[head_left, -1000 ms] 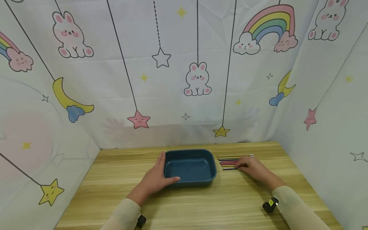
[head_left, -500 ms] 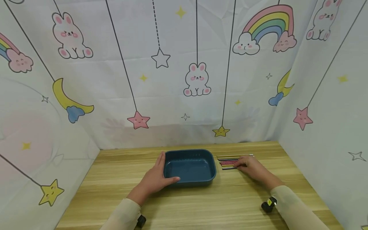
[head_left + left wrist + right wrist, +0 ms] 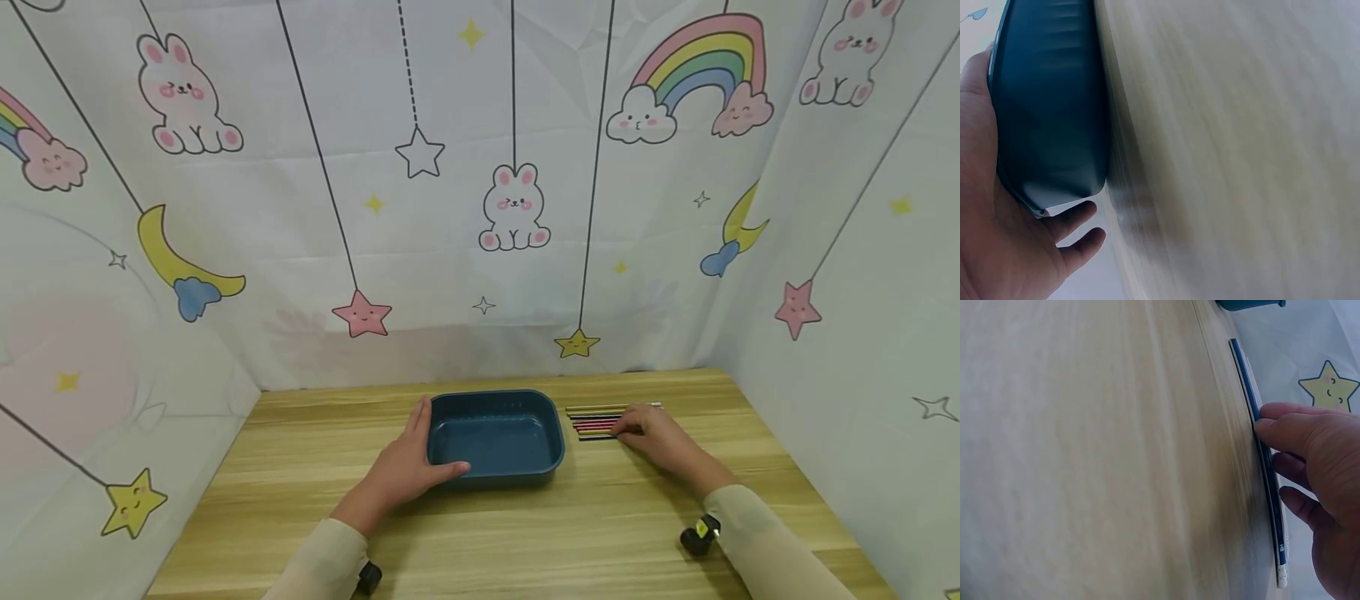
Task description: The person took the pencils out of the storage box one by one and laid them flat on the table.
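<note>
In the head view, a dark blue rectangular tray [image 3: 495, 450] with rounded corners stands on the table. My left hand [image 3: 396, 471] lies against its left end, fingers extended along the side and thumb over the front rim. Two fingertips show past the tray's corner in the left wrist view. To the right, my right hand [image 3: 663, 437] pinches a blue pencil [image 3: 1274, 512] with a white eraser end, thumb on its near side. That pencil lies along the front of a row of several coloured pencils [image 3: 592, 425], partly hidden by the hand.
The wood-grain table [image 3: 480, 542] runs back to a white cloth backdrop [image 3: 450, 267] printed with rabbits, stars and rainbows. Cloth also closes off the left and right sides. The pencil row sits close to the tray's right end.
My right hand has slid the blue pencil slightly back and left, closer to the row of pencils. The left hand and the tray have stayed in place.
</note>
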`<state>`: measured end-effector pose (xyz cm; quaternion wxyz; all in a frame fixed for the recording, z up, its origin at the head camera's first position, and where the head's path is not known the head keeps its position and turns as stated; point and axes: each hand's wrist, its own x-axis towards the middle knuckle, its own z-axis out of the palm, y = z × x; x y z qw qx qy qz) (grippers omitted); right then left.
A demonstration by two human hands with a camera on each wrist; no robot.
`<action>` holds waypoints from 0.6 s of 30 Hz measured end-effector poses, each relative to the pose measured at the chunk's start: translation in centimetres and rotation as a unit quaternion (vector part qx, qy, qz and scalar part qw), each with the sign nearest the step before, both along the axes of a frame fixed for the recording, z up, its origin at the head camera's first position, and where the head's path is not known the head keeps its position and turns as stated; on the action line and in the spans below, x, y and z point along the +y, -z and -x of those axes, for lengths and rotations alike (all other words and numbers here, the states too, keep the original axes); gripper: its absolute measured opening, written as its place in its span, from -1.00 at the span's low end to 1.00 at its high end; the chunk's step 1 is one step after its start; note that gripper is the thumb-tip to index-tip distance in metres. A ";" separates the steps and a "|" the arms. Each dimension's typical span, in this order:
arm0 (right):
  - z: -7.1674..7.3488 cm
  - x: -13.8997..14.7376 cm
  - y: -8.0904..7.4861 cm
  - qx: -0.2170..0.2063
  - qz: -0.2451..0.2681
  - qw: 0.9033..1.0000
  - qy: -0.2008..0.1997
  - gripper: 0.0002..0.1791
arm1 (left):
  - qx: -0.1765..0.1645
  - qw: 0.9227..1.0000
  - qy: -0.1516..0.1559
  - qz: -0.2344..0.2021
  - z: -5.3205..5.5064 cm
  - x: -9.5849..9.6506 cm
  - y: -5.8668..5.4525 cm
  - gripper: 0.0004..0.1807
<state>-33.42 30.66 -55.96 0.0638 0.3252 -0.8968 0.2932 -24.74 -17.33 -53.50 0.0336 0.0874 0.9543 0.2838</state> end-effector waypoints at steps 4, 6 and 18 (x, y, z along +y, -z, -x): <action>-0.1 0.0 0.0 -0.013 0.017 1.000 0.009 -0.79 | 0.008 1.000 0.007 0.001 0.1 0.0 -0.1 0.56; -0.1 -0.1 0.0 -0.021 0.031 0.999 0.018 -0.81 | 0.014 1.000 0.012 0.000 0.3 0.0 -0.1 0.56; -1.5 -2.0 -1.6 -0.029 0.043 0.994 0.094 -0.71 | 0.127 0.990 -0.013 -0.059 -0.4 -2.2 -1.0 0.01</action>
